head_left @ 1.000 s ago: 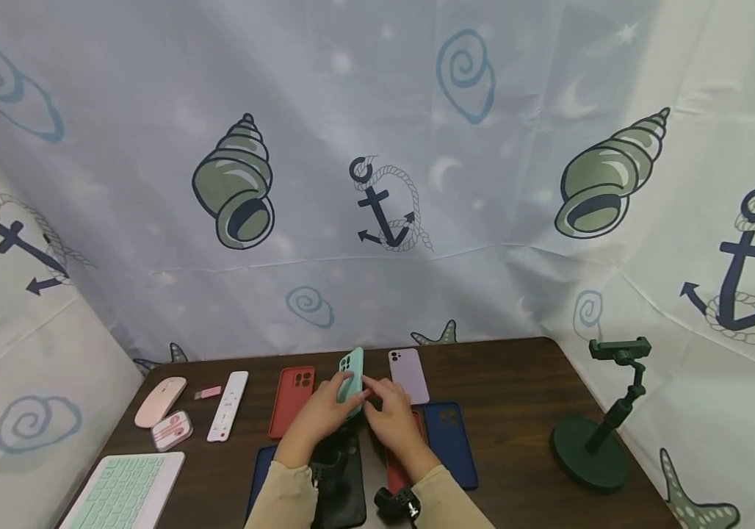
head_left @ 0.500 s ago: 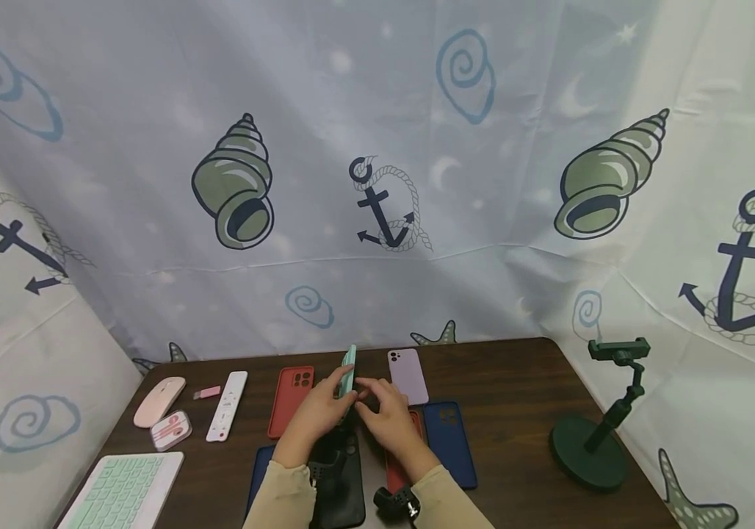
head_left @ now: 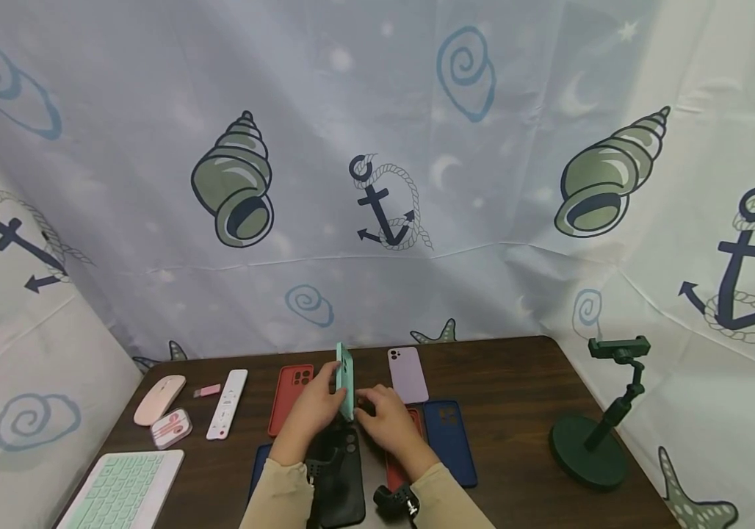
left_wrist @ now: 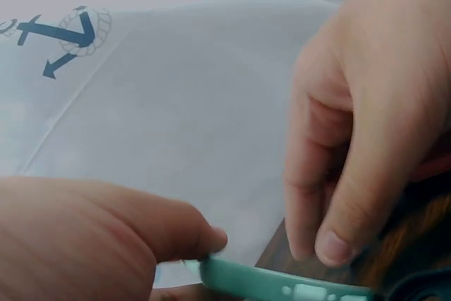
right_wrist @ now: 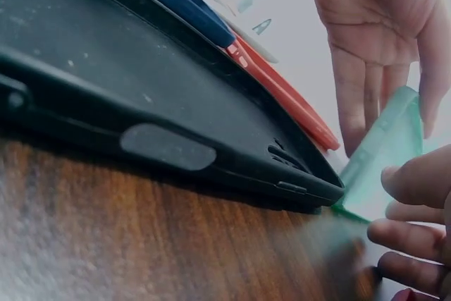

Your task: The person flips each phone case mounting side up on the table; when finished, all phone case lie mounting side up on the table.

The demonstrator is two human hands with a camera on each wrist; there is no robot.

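Observation:
My left hand (head_left: pixel 311 408) pinches a mint green phone case (head_left: pixel 347 382) between thumb and fingers, holding it on edge above the table. In the left wrist view the left hand (left_wrist: pixel 91 234) grips one end of the case (left_wrist: pixel 268 280). My right hand (head_left: pixel 387 419) is just right of the case, fingers loosely bent; the left wrist view shows this right hand (left_wrist: pixel 380 103) with thumb and fingertips close together and nothing visible between them. A black phone case (head_left: pixel 343 477) lies below the hands; its hollow inside (right_wrist: pixel 106 68) shows in the right wrist view.
Around the hands lie a red case (head_left: pixel 290 400), a lilac case (head_left: pixel 408 375), a blue case (head_left: pixel 450 443) and another red case (head_left: pixel 395 474). A mouse (head_left: pixel 159 400), remote (head_left: pixel 227 404) and keyboard (head_left: pixel 123 488) are at left. A green stand (head_left: pixel 590 452) is at right.
The mint case has turned from showing its back to standing on edge. My right hand has drawn slightly down and away from it, while my left hand still holds it.

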